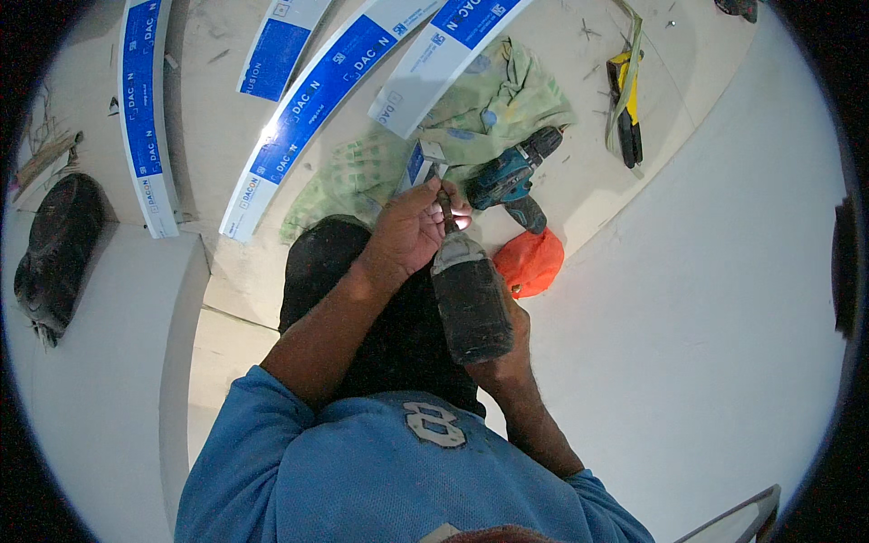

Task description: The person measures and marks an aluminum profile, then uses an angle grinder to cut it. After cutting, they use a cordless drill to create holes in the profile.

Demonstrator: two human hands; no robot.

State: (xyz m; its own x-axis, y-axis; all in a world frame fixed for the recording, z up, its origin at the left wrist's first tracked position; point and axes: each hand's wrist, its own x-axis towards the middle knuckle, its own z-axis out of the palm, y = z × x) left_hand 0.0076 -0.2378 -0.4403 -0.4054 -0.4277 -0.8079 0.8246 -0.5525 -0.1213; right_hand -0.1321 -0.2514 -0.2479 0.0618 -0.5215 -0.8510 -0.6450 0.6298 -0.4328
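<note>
My right hand (509, 348) is wrapped round a dark power driver (472, 303) with a grey nose, mostly hidden beneath its body. The driver points away from me, and a lit spot shows by its bit. My left hand (409, 233) is closed by the bit, its thumb and fingers pinched together at the end of a short white metal profile (418, 167) with blue film. Whether a screw, the bit or the profile sits in that pinch is too small to tell. Just right of the bit lies a teal and black cordless drill (509, 179).
A crumpled green patterned cloth (534, 86) lies under the work. An orange cloth-like item (534, 261) rests beside the driver. Long blue-filmed strips (140, 100) spread across the floor. Yellow-black pliers-like tool (626, 109) lies far right; a black bundle (59, 240) sits on the left ledge.
</note>
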